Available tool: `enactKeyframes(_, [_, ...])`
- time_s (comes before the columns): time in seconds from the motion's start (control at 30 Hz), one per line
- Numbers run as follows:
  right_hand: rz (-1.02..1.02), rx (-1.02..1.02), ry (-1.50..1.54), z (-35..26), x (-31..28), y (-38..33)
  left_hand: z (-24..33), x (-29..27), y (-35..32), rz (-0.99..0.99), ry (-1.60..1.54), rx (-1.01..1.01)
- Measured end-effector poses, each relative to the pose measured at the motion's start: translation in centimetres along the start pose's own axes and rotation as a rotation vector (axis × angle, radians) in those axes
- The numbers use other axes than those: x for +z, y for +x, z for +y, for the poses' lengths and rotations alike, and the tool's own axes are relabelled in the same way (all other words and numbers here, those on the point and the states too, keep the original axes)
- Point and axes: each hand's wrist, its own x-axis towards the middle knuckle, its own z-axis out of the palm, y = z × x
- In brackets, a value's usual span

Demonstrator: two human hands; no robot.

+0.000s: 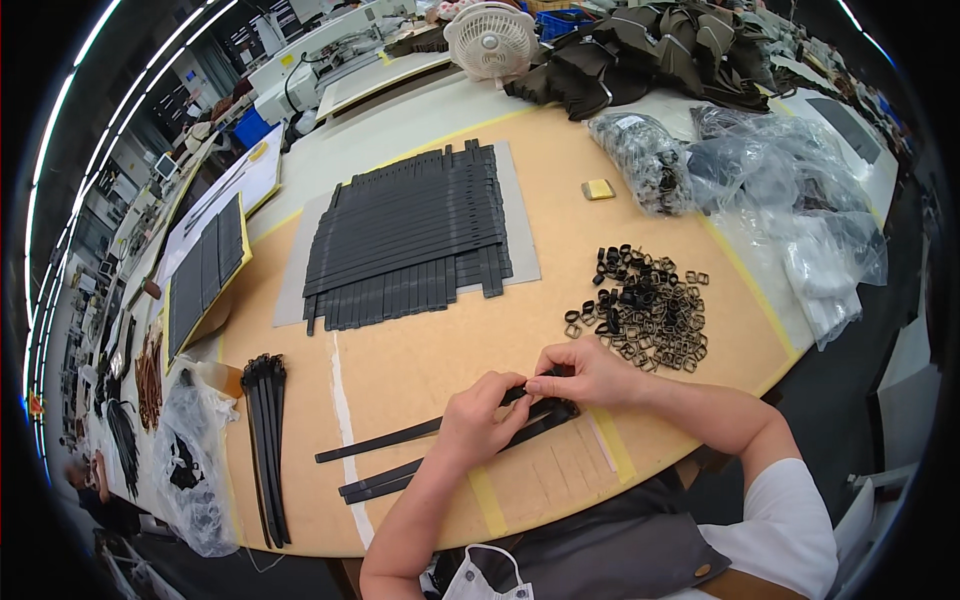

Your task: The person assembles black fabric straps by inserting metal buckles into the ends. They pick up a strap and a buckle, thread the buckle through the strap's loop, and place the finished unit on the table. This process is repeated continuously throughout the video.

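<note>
A long flat black strap (380, 439) slants across the near part of the table. My left hand (485, 418) is closed around the strap close to its right end. Fingertips of my right hand (592, 373) pinch at that same end, touching my left fingers; whether a buckle is there is hidden by the fingers. Below them lie more black straps (395, 479), with dark ends (562, 411) bunched under my right hand. Beyond my right hand is a loose pile of small black and bronze metal buckles (655, 312).
Rows of black straps (400, 235) lie layered on a grey board (522, 240). A strap bundle (265, 440) and a plastic bag (190, 470) are at the left. Clear bags (780, 170), a small yellow block (598, 189), a white fan (490, 42) and dark bundled pieces (640, 60) are farther off.
</note>
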Motion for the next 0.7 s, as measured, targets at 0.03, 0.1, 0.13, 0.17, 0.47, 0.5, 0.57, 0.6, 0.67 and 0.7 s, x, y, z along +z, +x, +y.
enactKeyframes(0.03, [0.0,0.013,0.029,0.2,0.0,0.0,0.1,0.0,0.1,-0.002,-0.001,-0.004])
enactKeyframes(0.1, [-0.004,0.029,0.039,0.2,0.0,0.1,0.1,-0.1,0.1,-0.005,-0.004,-0.012])
enactKeyframes(0.13, [-0.008,0.034,0.02,0.2,-0.1,0.1,0.0,-0.1,0.1,-0.008,-0.007,-0.014])
enactKeyframes(0.17, [-0.013,0.037,0.0,0.1,-0.2,0.1,0.0,-0.1,0.1,-0.009,-0.011,-0.017])
enactKeyframes(0.47, [0.085,0.007,-0.101,0.8,0.3,0.6,-1.5,0.0,-0.6,-0.081,0.027,-0.079])
enactKeyframes(0.5, [0.067,0.028,-0.099,1.1,0.2,0.7,-1.9,0.1,-0.7,-0.099,0.005,-0.093])
enactKeyframes(0.57, [0.047,0.041,-0.138,1.1,0.2,0.9,-2.2,-0.2,-1.1,-0.12,-0.013,-0.148])
enactKeyframes(0.6, [0.031,0.042,-0.159,0.7,0.2,1.0,-2.3,0.0,-1.0,-0.136,-0.039,-0.16])
enactKeyframes(0.67, [0.008,0.046,-0.197,0.2,0.2,1.1,-2.4,-0.1,-1.3,-0.11,-0.013,-0.14])
enactKeyframes(0.7, [0.002,0.028,-0.211,0.3,0.0,1.1,-2.3,0.0,-1.2,-0.114,-0.009,-0.153])
